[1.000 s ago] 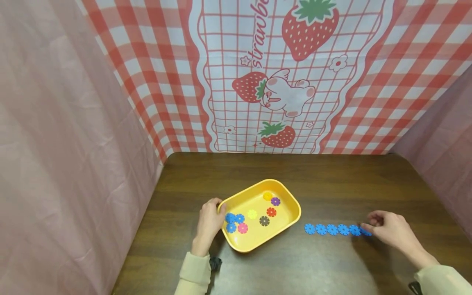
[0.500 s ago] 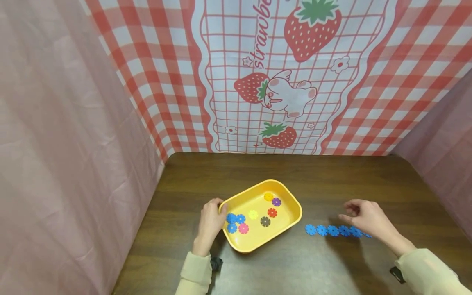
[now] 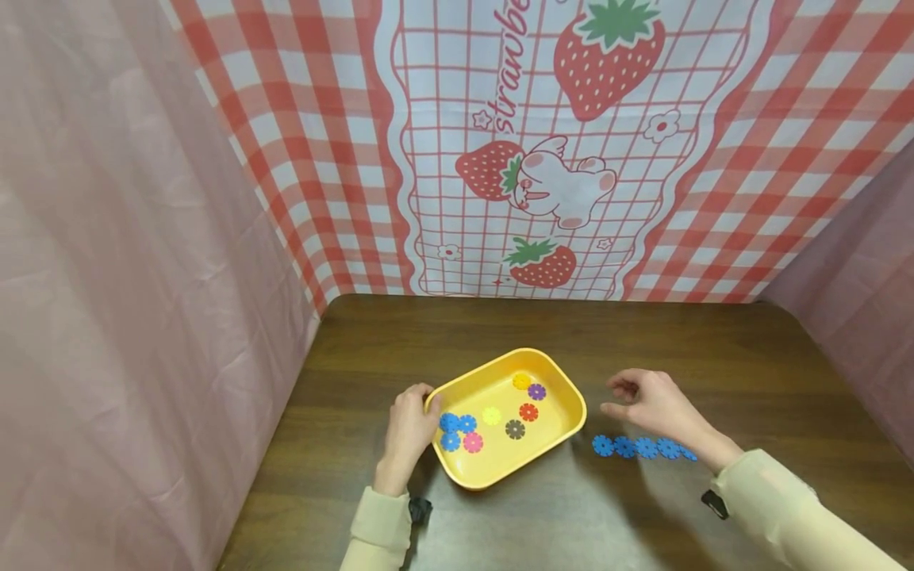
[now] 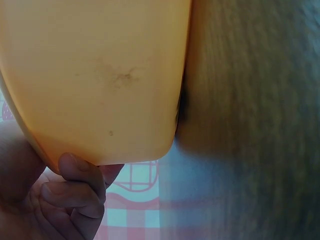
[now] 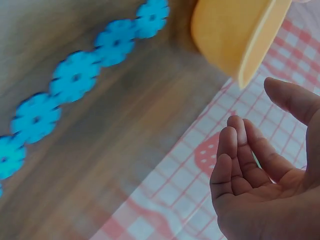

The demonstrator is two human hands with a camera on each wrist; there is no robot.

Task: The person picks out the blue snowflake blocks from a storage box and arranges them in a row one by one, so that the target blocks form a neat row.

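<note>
My left hand [image 3: 412, 427] grips the left end of a yellow plastic tray [image 3: 564, 434], thumb over the rim and curled fingers against the outer wall, as the left wrist view shows. Inside the tray lie several flower-shaped discs: a blue cluster [image 3: 451, 432], a pink disc [image 3: 473, 442], a pale yellow one [image 3: 491, 415], and brown, red, purple and orange-yellow ones. My right hand [image 3: 653, 403] hovers just right of the tray, fingers loosely bent and holding nothing. Below it, a straight row of blue discs [image 5: 76, 77] lies on the table; the forearm hides the row's right end.
The brown wooden table [image 3: 500, 523] ends at a red-checked strawberry cloth [image 3: 343, 190] hanging behind it. Pink curtains [image 3: 157, 301] hang at both sides. A black wrist strap [image 3: 420, 510] sits at the left sleeve.
My right hand has left the right end of the blue row and moved left and up toward the tray. The left hand and tray stay in place.
</note>
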